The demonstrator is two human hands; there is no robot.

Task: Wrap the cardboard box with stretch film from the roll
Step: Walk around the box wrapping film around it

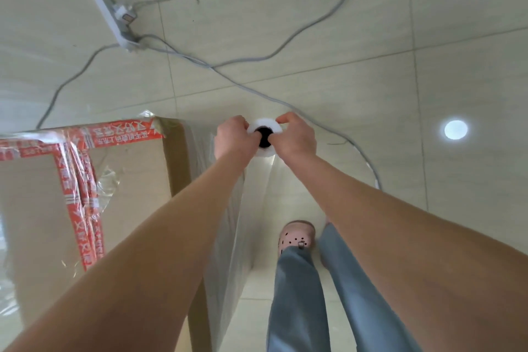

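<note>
A tall cardboard box [137,168] sealed with red printed tape fills the lower left, its top and right side partly covered by clear stretch film [228,237]. The white film roll [264,124] with a dark core stands upright just past the box's far right corner, seen end-on. My left hand [233,136] grips the roll's top on the left and my right hand [295,137] grips it on the right, thumbs at the core. A sheet of film runs from the roll down along the box's right side.
On the tiled floor beyond lies a white power strip [114,20] with grey cables [228,77] trailing across and around to the right of the roll. My legs in jeans and a pink clog [297,237] stand right of the box.
</note>
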